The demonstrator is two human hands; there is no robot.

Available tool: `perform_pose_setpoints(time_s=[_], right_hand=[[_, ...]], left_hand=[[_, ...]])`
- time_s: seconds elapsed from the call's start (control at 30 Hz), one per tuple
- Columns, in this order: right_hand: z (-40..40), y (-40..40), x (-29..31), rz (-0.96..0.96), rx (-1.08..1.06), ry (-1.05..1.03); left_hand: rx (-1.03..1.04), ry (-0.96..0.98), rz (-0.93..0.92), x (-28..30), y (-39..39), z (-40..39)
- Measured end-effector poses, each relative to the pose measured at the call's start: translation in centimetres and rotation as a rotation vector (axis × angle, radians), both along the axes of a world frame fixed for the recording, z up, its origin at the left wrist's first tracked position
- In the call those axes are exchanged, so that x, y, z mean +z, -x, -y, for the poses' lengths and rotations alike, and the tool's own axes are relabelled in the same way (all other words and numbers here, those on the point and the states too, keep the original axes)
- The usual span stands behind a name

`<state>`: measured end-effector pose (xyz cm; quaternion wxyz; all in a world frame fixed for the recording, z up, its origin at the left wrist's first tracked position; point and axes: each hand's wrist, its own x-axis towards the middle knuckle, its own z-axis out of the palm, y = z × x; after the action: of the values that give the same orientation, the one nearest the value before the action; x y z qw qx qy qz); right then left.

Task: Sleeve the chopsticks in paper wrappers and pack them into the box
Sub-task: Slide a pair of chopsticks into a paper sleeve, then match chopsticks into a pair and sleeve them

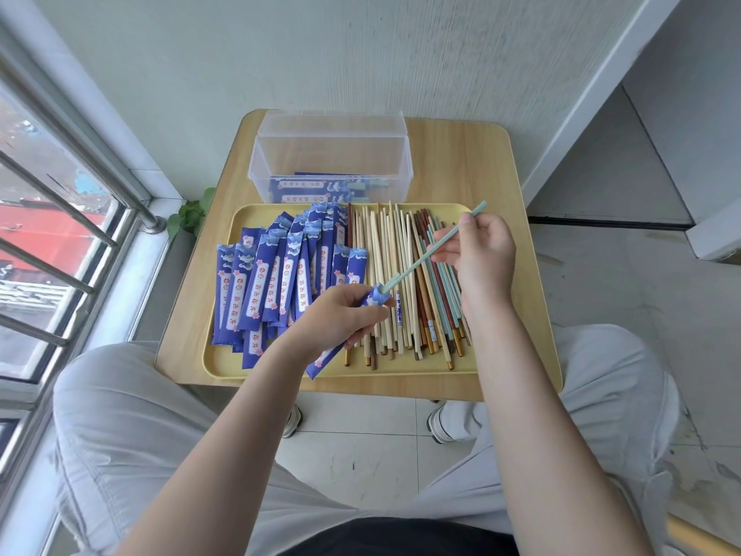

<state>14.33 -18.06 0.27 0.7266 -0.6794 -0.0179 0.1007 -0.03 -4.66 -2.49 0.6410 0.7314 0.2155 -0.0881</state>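
The left hand [335, 315] grips a blue wrapper [353, 329] over the tray [224, 365]. At two o'clock, the right hand [479, 256] pinches a teal chopstick [417, 262], its tip at the wrapper's mouth. At twelve o'clock stands the open box [331, 164], a few sleeved pairs inside.

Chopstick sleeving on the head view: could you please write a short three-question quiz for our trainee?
1. True or false: the clear box already holds sleeved chopsticks.
2. Which hand holds the blue wrapper? A) left B) right
3. Fill in: the right hand pinches light blue ____, tips at the wrapper's mouth.

Key: 1 true; 2 A, the left hand; 3 chopsticks. Loose wrappers and bare chopsticks lie on the yellow tray.
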Motion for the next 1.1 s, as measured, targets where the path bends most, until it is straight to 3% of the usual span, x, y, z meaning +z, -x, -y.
perform_pose_setpoints(time_s=[0.13, 0.43, 0.57, 0.73, 0.83, 0.97, 1.1], right_hand=[[-0.8, 0.9, -0.7, 0.034, 0.095, 0.13], [-3.0, 4.2, -3.0, 0.331, 0.367, 0.425], [-3.6, 4.2, -2.9, 0.268, 0.43, 0.407], [-4.4, 1.5, -1.2, 0.162, 0.562, 0.435], [-5.6, -0.3, -0.1, 0.148, 0.641, 0.465], [-7.5, -3.2, 1.2, 0.076, 0.648, 0.393], [-9.9, -6.1, 2.4, 0.004, 0.564, 0.26]], left_hand=[[0.046, -0.015, 0.005, 0.0, -0.2, 0.1], [0.236, -0.056, 0.003, 0.6, -0.9, -0.1], [0.248, -0.142, -0.024, 1.0, -1.2, -0.9], [0.027, -0.498, -0.059, 2.3, -2.8, -2.9], [-0.006, -0.674, -0.04, 3.8, -4.8, -4.6], [0.018, -0.697, 0.036, 6.1, -7.5, -7.1], [0.064, -0.836, 0.146, 6.9, -10.8, -9.8]])
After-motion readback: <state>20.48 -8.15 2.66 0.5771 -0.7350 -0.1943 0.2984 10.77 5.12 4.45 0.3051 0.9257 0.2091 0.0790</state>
